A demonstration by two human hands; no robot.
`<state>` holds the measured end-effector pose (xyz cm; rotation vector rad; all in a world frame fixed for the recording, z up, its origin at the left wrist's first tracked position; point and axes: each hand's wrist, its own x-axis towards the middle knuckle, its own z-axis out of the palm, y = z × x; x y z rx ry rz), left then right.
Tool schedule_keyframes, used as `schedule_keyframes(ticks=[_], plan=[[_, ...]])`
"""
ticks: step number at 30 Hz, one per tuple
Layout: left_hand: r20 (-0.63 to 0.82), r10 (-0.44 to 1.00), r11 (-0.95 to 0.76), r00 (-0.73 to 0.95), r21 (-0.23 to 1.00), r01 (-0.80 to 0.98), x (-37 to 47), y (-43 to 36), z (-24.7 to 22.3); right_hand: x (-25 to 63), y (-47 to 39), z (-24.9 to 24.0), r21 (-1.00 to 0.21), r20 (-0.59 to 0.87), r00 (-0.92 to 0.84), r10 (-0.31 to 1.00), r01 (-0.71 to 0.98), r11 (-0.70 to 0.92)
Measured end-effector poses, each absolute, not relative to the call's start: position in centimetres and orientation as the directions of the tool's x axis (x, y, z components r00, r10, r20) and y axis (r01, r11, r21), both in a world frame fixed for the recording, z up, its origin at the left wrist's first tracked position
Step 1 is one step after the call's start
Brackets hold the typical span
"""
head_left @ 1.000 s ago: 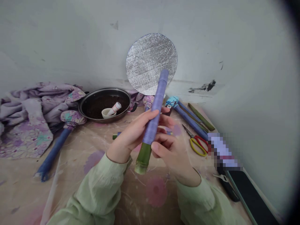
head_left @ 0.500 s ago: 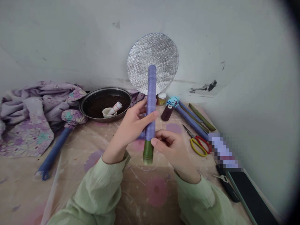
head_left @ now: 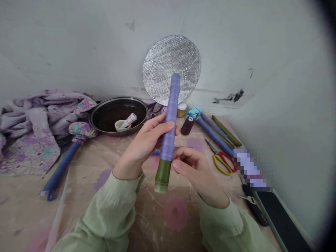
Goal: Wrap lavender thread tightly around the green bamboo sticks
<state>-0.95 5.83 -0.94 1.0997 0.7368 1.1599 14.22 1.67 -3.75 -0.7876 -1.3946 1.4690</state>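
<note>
My left hand [head_left: 148, 141] is closed around a green bamboo stick [head_left: 163, 170], its thumb across the front. Smooth purple wrapping [head_left: 172, 105] covers the stick from its far end down to a bare green length nearest me. The stick tilts, with its far end up and slightly right. At the lower edge of the wrapping, my right hand [head_left: 193, 164] has curled fingers and its thumb beside the stick. What those fingers grip is hidden. Behind the stick a thin bluish-purple length [head_left: 156, 152] shows on both sides.
A round silver foil disc [head_left: 170, 63] leans on the wall. Left are floral cloth [head_left: 34, 133], a blue-handled padded stick [head_left: 63, 168] and a dark pan [head_left: 105, 105] with a white cup. Right are a thread spool [head_left: 187, 126], scissors [head_left: 223, 162], wrapped sticks [head_left: 212, 133] and a phone [head_left: 282, 217].
The bamboo stick has tilted: its upper end moved right, its lower end left and nearer me. My right hand moved slightly down and right.
</note>
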Motion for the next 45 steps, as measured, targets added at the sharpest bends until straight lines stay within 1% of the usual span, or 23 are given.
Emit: schedule_keyframes(ticks=[5,10,14,19,25,28,31,32,34,36,38,40,42,44,45], plan=[[0.065,0.935,0.083,0.349,0.916,-0.392,-0.8,5.8,-0.8,14.2,1.5,-3.7,-0.966,0.172,-0.391,0.904,-0.246,0.078],[0.044,0.913,0.151,0.406,0.887,-0.436,-0.7,6.1,-1.1,14.2,1.4,-3.8,-0.960,0.163,-0.400,0.902,-0.274,0.051],[0.065,0.899,0.184,0.433,0.841,-0.509,-0.4,5.9,-1.1,14.0,1.5,-4.1,-0.951,0.130,-0.421,0.898,-0.310,-0.008],[0.085,0.892,0.220,0.444,0.776,-0.591,0.1,5.3,-0.7,13.9,1.6,-4.6,-0.942,0.098,-0.490,0.866,-0.325,-0.077],[0.140,0.878,0.248,0.458,0.686,-0.684,0.7,5.4,-1.3,14.2,1.7,-5.1,-0.926,0.057,-0.614,0.787,-0.327,-0.188],[0.140,0.863,0.272,0.485,0.680,-0.681,0.9,5.4,-1.5,14.2,1.5,-5.0,-0.902,0.059,-0.635,0.770,-0.364,-0.231],[0.155,0.863,0.249,0.480,0.697,-0.672,1.0,5.5,-1.6,14.2,1.5,-4.7,-0.899,0.002,-0.581,0.814,-0.358,-0.253],[0.154,0.870,0.229,0.467,0.713,-0.663,0.9,5.6,-1.6,14.2,1.6,-4.6,-0.902,-0.018,-0.555,0.832,-0.351,-0.253],[0.133,0.894,0.158,0.428,0.800,-0.578,0.6,5.8,-1.6,14.2,1.7,-4.4,-0.910,-0.045,-0.511,0.858,-0.334,-0.246],[0.090,0.920,0.092,0.381,0.896,-0.434,0.1,6.0,-1.5,14.2,2.0,-4.3,-0.927,-0.066,-0.478,0.876,-0.297,-0.232],[0.036,0.930,0.073,0.366,0.958,-0.278,-0.6,6.2,-1.5,14.1,2.4,-4.3,-0.952,-0.097,-0.441,0.892,-0.222,-0.213],[0.016,0.938,0.035,0.345,0.989,-0.141,-1.0,6.3,-1.5,13.9,2.7,-4.3,-0.968,-0.125,-0.405,0.906,-0.150,-0.200],[0.058,0.954,-0.058,0.294,0.998,-0.009,-1.1,6.3,-1.6,13.7,2.9,-4.3,-0.976,-0.137,-0.387,0.912,-0.104,-0.191],[0.121,0.960,-0.132,0.252,0.991,0.028,-0.9,6.2,-1.7,13.6,2.9,-4.1,-0.982,-0.135,-0.377,0.917,-0.076,-0.175],[0.131,0.957,-0.137,0.257,0.991,0.002,-0.9,6.1,-1.7,13.5,2.8,-4.0,-0.984,-0.125,-0.370,0.921,-0.072,-0.162]])
